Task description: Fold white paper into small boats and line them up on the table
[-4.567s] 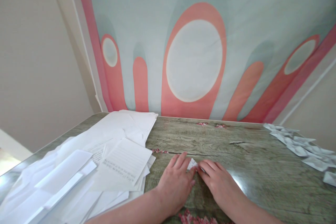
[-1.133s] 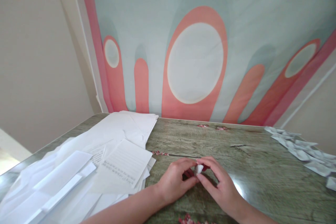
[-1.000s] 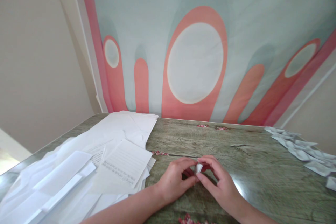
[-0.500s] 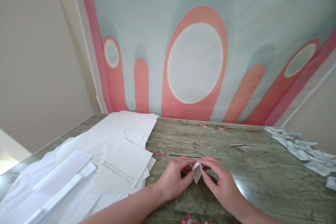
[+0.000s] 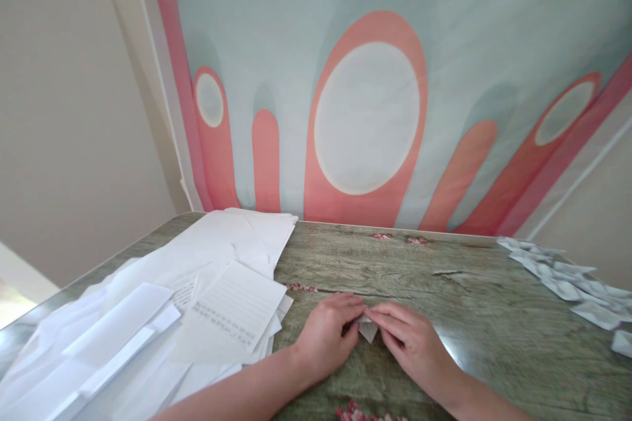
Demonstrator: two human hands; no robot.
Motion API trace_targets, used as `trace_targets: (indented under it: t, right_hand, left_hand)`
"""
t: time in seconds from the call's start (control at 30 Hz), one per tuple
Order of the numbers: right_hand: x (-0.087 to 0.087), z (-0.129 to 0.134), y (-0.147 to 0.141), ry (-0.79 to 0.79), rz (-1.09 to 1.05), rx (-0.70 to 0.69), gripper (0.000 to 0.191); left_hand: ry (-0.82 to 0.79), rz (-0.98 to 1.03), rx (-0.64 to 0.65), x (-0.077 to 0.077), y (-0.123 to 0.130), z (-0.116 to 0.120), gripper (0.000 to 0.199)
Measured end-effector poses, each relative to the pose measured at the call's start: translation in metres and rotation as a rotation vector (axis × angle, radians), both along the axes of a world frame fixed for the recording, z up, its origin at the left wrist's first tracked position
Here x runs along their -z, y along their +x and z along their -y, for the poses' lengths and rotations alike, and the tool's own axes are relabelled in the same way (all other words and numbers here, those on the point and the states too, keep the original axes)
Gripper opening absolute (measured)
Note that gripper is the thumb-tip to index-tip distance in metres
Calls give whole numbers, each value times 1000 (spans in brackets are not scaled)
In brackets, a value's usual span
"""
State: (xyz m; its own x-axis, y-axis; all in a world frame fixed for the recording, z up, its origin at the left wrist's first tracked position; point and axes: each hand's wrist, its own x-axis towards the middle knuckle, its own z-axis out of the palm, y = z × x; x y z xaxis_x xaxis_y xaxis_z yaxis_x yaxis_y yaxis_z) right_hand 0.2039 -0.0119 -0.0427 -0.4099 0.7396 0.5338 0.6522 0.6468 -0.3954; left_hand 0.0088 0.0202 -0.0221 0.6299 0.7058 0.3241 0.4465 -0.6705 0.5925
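A small piece of folded white paper (image 5: 367,331) is held between my two hands, low over the wood-patterned table. My left hand (image 5: 330,330) pinches its left side with thumb and fingers. From the right, my right hand (image 5: 411,340) grips the upper right part with its fingertips. A pointed triangular flap hangs down between the hands. The fingers cover the rest of the paper, so its full shape is hidden.
White sheets and strips of paper (image 5: 162,322) lie heaped on the left, a lined written sheet (image 5: 237,309) on top. Several folded white paper pieces (image 5: 567,286) sit along the right edge of the table (image 5: 484,296). Behind it hangs a patterned covering (image 5: 296,79).
My right fingers have come down and flattened over the top of the paper. Its upright pointed shape has tipped lower, and less of it shows between the hands.
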Motion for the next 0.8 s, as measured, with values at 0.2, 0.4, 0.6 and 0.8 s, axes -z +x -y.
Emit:
trace_targets:
  t: [0.2,0.4,0.6,0.8]
  right_hand:
    - [-1,0,1,12,109,-11,39]
    - [-5,2,2,10,156,-52,43]
    - [-11,6,-1,-22,172,-82,45]
    - [-16,9,-3,-48,188,-87,48]
  left_hand:
    - [139,-116,-47,-5,-5,-1,23]
    - [277,-230,29,-8,-7,0,18]
    - [361,-352,75,-10,-7,4,19]
    - [460,-531,106,-8,-4,8,24]
